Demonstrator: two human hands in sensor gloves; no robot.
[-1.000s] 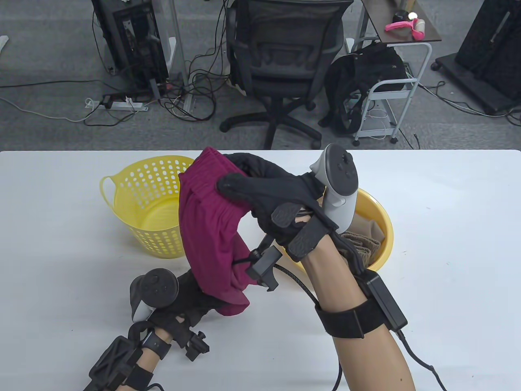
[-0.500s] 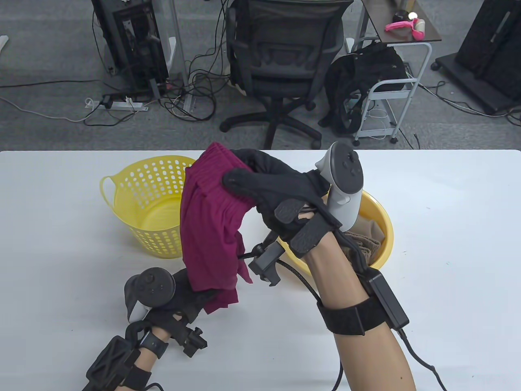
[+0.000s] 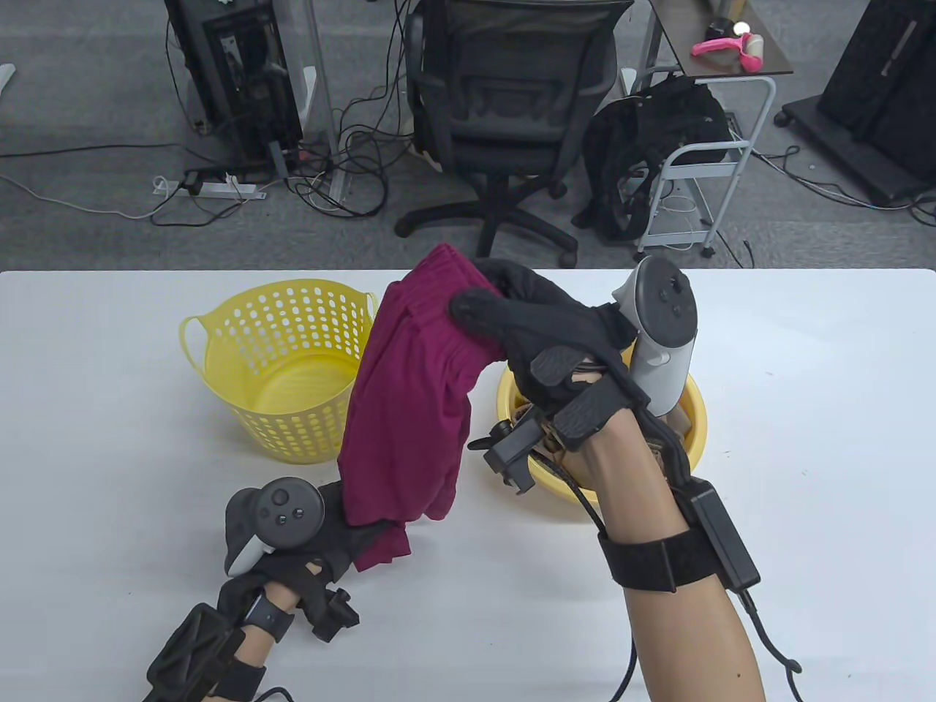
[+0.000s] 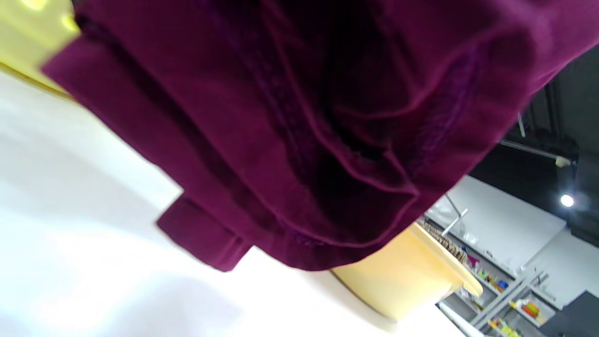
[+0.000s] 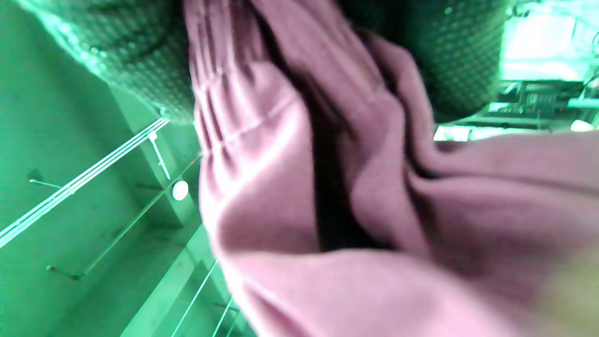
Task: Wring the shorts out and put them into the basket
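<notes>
Table view: shorts (image 3: 409, 409), maroon, held aloft between perforated basket (image 3: 281, 365) and yellow basin (image 3: 691, 431). Right hand (image 3: 541, 344), grip clenched on upper end, has shifted rightward; left hand (image 3: 329, 523), grip holding lower hem. Wringing apparently ongoing; basket placement pending.

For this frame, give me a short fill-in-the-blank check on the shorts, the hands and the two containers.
1. The shorts held between both hands are ____ in colour.
2. The right hand grips the shorts at their ____ end.
3. The perforated yellow basket holds ____.
4. The left hand holds the shorts' ____ end.

Missing words: maroon; upper; nothing; lower
</notes>
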